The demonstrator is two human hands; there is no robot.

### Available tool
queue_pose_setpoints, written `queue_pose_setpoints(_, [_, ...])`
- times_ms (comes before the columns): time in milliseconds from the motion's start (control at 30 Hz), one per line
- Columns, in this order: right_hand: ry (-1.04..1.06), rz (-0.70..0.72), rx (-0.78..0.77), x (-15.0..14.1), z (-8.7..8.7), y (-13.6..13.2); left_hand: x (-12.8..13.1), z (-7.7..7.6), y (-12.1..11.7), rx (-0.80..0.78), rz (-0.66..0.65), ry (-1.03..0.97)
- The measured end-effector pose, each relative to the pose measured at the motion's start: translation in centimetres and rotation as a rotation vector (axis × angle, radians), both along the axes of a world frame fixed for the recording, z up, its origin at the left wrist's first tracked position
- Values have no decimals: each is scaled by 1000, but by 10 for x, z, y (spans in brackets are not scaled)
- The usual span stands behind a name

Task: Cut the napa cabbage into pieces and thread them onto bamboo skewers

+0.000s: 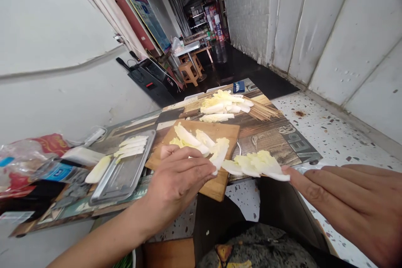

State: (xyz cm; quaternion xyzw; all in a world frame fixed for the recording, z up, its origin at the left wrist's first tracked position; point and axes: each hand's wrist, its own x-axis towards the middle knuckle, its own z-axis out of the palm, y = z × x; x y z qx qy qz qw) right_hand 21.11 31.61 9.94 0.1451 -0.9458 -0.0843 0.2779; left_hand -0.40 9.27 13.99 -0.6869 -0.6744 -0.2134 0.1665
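Observation:
My left hand (180,171) is closed, pinching a pale strip of napa cabbage leaf (220,153) between thumb and fingertips above the wooden cutting board (216,190). More cut cabbage leaves (191,140) lie on the board behind it. On the right, my right hand (348,201) has its fingers pressed together, with the fingertip at the end of a row of several cabbage leaves (257,164). That row juts past the table's front edge, close to my left fingertips. Its thumb is hidden, and a stick through the row cannot be made out.
A metal tray (117,180) with cabbage leaves stands at left, beside plastic packaging (34,159). At the back lie a cabbage pile (224,102), a bundle of wooden skewers (264,109), a knife handle (189,114) and a blue box (238,87). My legs are below the table.

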Motion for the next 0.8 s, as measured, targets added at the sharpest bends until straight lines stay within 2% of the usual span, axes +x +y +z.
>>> queue_pose_setpoints(133, [29,78,-20,-8,5,6,1,-1,-1,-12,0,7])
queue_pose_setpoints(300, [-23,59,-61,-9,3,7,3,-1,0,-20,-12,5])
queue_pose_setpoints(533, [75,65,-152,-13,-7,5,2,-1,1,-69,2,-17])
queue_pose_setpoints(700, [72,122,-167,-21,-6,4,1,1,3,-127,-35,-107])
queue_pose_setpoints(800, [74,133,-168,-24,-4,1,4,1,4,-99,-37,-109])
